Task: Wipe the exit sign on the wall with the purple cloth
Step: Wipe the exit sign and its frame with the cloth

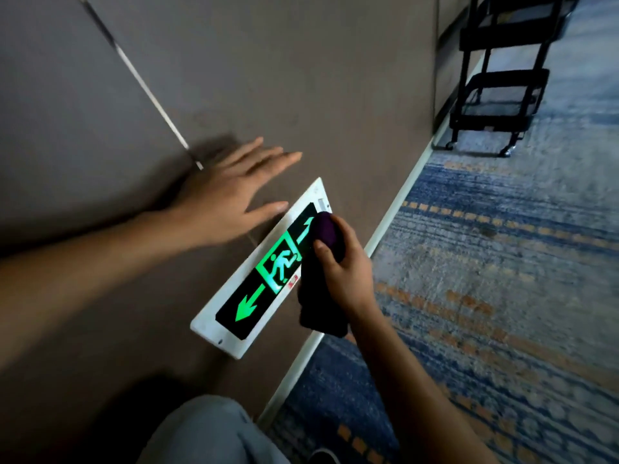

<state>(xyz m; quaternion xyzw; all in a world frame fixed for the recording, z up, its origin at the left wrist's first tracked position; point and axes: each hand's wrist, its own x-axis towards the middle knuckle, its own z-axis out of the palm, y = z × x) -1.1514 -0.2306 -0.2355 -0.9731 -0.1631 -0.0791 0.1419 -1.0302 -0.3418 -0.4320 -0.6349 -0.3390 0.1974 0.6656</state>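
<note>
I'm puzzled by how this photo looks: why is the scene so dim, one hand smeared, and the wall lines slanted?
Head view: the dim corridor makes the lit exit sign glow; the left hand is motion-blurred and casts a soft shadow on the wall; the right hand gripping the purple cloth looks sharper; the wide lens and tilted head slant the lines.
</note>
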